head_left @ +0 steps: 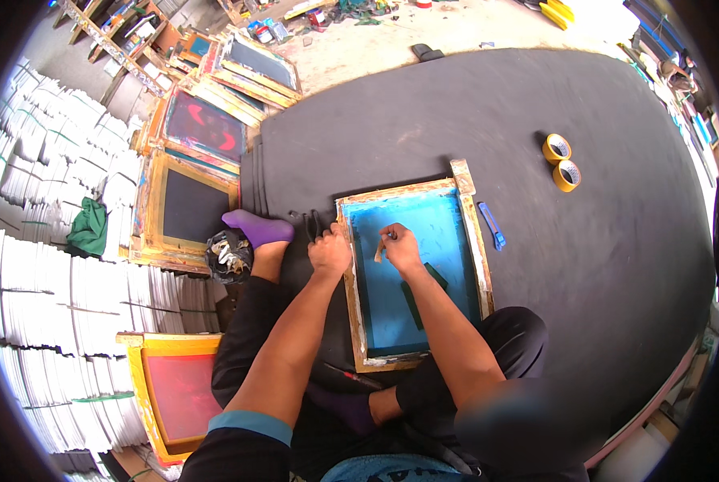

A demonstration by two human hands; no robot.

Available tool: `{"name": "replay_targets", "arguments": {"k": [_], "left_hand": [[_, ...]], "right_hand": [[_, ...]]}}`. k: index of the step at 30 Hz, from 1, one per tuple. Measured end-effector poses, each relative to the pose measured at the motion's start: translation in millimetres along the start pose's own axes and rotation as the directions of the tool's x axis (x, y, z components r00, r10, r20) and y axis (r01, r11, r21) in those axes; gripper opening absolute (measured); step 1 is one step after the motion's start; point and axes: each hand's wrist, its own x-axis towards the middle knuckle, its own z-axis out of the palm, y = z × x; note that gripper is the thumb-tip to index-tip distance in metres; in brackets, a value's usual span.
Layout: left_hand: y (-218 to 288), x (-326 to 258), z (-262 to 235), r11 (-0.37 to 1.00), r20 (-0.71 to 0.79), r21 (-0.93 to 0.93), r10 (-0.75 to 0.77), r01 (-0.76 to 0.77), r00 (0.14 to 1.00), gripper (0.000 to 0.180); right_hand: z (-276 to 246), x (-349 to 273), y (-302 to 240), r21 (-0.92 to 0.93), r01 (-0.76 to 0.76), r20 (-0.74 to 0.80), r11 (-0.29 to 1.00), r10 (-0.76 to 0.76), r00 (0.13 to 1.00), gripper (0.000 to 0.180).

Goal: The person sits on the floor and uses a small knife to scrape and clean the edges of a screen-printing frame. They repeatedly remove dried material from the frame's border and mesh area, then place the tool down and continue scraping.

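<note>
A silk-screen frame [481,241] with a worn wooden border and blue mesh lies on the dark mat between my legs. Closed fingers of my left hand [329,251] grip the frame's left side near its upper corner. Just beyond them show the black handles of a tool [313,225], perhaps pliers; whether I touch it is unclear. Over the mesh, my right hand [400,247] pinches a small tan strip [378,252], which hangs down from the fingers. Under my right forearm, dark green strips [436,275] show on the mesh.
Right of the frame lies a blue utility knife [492,226], with two yellow tape rolls [567,175] farther off. A black bag of scraps [229,257] sits by my left foot. More framed screens [202,120] and tall paper stacks [46,289] line the left.
</note>
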Motion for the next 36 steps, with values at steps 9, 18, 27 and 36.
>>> {"name": "replay_targets", "arguments": {"k": [9,18,27,36], "left_hand": [[-37.9,-16.5,-3.1,0.87,-0.272,-0.158,0.416,-0.467,0.868,0.028],[-40.7,-4.7,-15.7,0.862,-0.09,-0.205,0.454,-0.463,0.886,0.018],[-35.5,8.3,-11.2,0.883,-0.039,-0.169,0.439,-0.439,0.898,0.023],[-12.9,-6.6,4.3,0.979,-0.105,-0.096,0.172,-0.182,0.979,0.026]], "right_hand": [[-4.1,-2.6,-18.7,0.102,-0.069,0.02,0.992,0.068,0.998,0.016],[-6.4,-5.3,-23.3,0.134,-0.102,0.025,0.986,0.1,0.995,0.016],[-8.8,-4.8,-17.8,0.09,-0.142,-0.005,0.986,0.143,0.99,0.018],[-5.4,-5.8,-10.3,0.087,-0.073,-0.004,0.994,0.073,0.997,0.015]]}}
